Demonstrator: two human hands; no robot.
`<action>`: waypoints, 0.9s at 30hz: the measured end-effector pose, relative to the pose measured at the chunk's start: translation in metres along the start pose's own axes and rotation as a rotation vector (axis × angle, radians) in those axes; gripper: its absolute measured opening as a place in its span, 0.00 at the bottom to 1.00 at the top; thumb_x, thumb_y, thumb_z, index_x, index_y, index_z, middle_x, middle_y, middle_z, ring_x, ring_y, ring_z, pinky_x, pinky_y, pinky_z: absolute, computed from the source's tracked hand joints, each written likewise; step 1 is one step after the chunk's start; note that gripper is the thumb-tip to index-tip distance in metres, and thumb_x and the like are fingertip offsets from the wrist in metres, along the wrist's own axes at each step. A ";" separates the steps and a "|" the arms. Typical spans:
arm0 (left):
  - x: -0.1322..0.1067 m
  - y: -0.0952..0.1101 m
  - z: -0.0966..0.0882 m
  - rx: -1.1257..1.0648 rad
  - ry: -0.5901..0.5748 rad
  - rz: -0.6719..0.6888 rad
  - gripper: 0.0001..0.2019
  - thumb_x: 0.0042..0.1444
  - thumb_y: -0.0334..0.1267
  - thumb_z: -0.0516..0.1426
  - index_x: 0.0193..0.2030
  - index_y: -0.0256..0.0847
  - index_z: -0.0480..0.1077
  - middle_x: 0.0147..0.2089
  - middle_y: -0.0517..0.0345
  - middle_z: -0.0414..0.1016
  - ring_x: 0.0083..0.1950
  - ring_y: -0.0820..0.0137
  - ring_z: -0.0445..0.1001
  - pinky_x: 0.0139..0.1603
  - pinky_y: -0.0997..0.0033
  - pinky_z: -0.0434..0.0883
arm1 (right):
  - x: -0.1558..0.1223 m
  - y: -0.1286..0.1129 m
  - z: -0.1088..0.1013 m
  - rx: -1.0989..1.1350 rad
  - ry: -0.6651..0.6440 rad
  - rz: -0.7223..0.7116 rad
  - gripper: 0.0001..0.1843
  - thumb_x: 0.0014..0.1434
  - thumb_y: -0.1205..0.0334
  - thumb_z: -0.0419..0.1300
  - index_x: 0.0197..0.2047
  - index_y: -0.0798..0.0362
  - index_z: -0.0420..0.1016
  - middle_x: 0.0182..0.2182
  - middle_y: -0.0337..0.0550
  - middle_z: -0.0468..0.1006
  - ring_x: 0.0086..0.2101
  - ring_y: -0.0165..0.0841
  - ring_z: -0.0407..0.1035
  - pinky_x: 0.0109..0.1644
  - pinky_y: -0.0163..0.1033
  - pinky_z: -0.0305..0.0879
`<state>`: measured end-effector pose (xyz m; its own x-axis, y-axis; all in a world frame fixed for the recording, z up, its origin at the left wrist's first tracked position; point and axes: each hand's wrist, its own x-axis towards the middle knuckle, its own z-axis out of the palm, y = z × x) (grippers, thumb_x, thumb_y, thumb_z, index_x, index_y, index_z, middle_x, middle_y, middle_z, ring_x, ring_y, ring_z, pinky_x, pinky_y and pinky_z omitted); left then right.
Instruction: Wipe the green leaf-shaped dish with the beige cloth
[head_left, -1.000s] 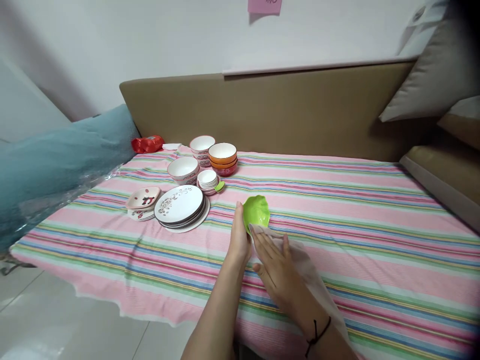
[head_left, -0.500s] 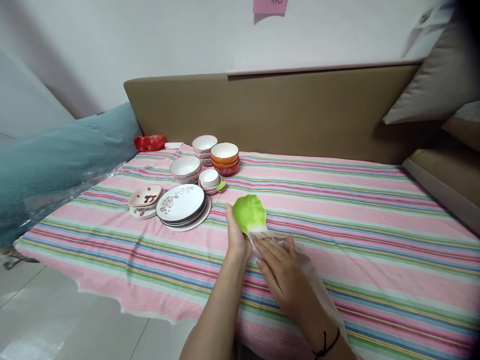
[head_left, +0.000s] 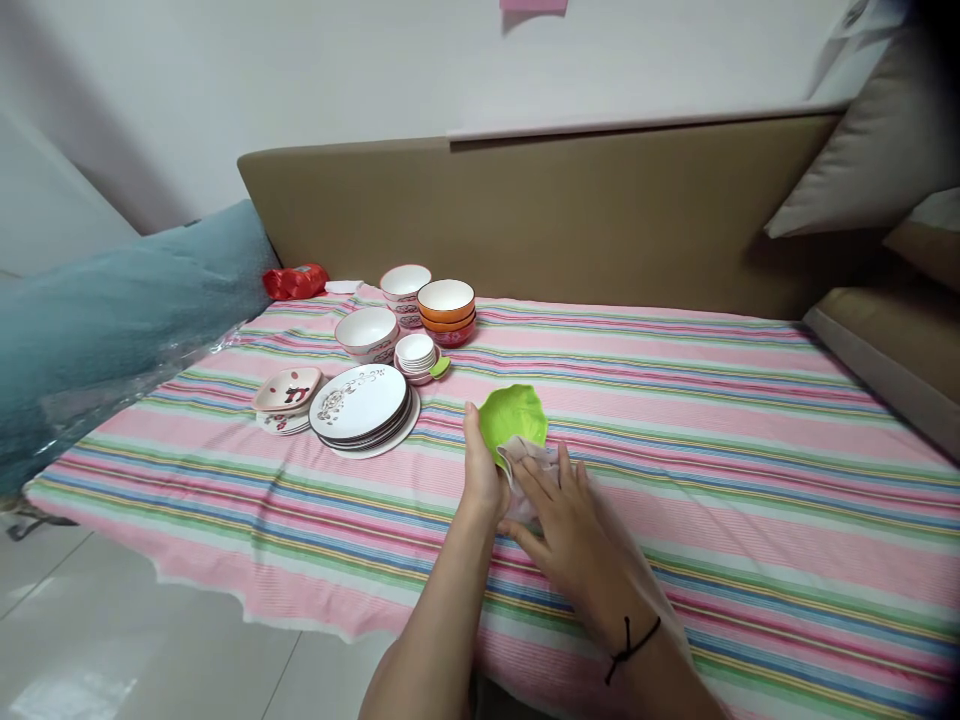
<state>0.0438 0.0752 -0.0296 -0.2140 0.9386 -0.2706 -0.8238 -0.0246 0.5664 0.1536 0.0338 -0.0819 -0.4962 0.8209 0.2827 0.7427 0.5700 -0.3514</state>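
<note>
One glossy leaflike dish [head_left: 514,413], gripped by left fingers [head_left: 474,438], meets thin cloth [head_left: 519,449] under outstretched right fingers [head_left: 543,490].

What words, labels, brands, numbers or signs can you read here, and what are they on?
None can be read.
Pink note: cut off by the picture's top edge, no writing shows.
Red bundle: any print is too small and blurred to read.
Top plate: floral pattern, no lettering visible.
Green dish: no lettering visible.
</note>
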 end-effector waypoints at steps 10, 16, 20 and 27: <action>0.006 0.005 -0.002 -0.044 0.021 0.056 0.25 0.57 0.58 0.52 0.43 0.36 0.75 0.42 0.49 0.81 0.49 0.59 0.77 0.51 0.65 0.72 | -0.005 0.000 -0.027 0.067 -0.090 -0.038 0.30 0.64 0.47 0.51 0.68 0.40 0.53 0.63 0.38 0.63 0.66 0.52 0.44 0.63 0.67 0.49; 0.002 -0.003 0.005 -0.064 0.037 -0.035 0.28 0.55 0.60 0.52 0.46 0.36 0.75 0.43 0.47 0.80 0.51 0.56 0.77 0.52 0.61 0.72 | 0.000 0.007 -0.021 0.027 -0.007 -0.045 0.28 0.66 0.51 0.48 0.68 0.41 0.52 0.63 0.40 0.64 0.67 0.48 0.41 0.63 0.69 0.46; -0.001 -0.007 0.007 -0.033 -0.047 -0.070 0.28 0.55 0.60 0.53 0.46 0.35 0.74 0.44 0.46 0.80 0.51 0.56 0.76 0.54 0.60 0.71 | 0.003 0.008 -0.020 0.015 0.027 -0.059 0.29 0.66 0.51 0.48 0.69 0.42 0.51 0.64 0.41 0.61 0.67 0.52 0.33 0.62 0.69 0.47; -0.003 -0.008 0.004 -0.009 -0.092 -0.088 0.28 0.54 0.60 0.53 0.43 0.34 0.75 0.42 0.47 0.80 0.52 0.54 0.76 0.55 0.59 0.70 | 0.004 0.005 -0.022 0.085 0.134 -0.011 0.28 0.66 0.51 0.49 0.65 0.52 0.56 0.63 0.52 0.60 0.66 0.48 0.42 0.64 0.62 0.50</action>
<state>0.0530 0.0742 -0.0298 -0.0918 0.9649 -0.2462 -0.8420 0.0568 0.5365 0.1653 0.0389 -0.0629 -0.4360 0.8055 0.4013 0.6936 0.5849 -0.4204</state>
